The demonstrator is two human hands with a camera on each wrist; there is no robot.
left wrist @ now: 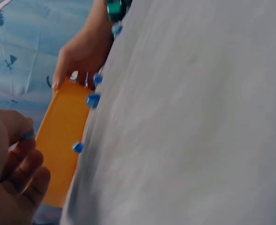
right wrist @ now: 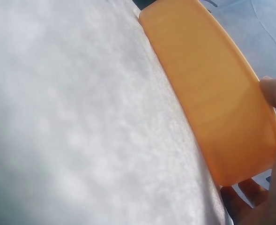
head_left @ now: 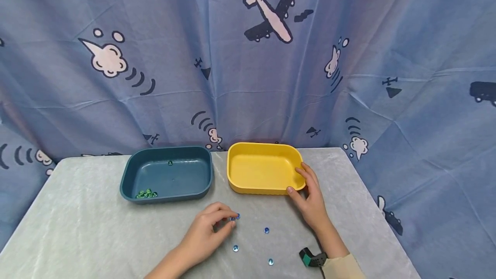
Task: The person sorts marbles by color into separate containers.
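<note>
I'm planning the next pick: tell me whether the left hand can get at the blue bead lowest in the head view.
Probably yes: that blue bead lies uncovered on the tabletop, though the left hand pinches another bead.

text: none readable | labels, brands: none | numbers: none | signs: none

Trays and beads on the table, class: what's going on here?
A person's left hand pinches a blue bead while the right hand grips the right end of the yellow tray. Four more blue beads lie on the table. Green beads sit in the teal tray to the left, most bunched in its near left corner.
</note>
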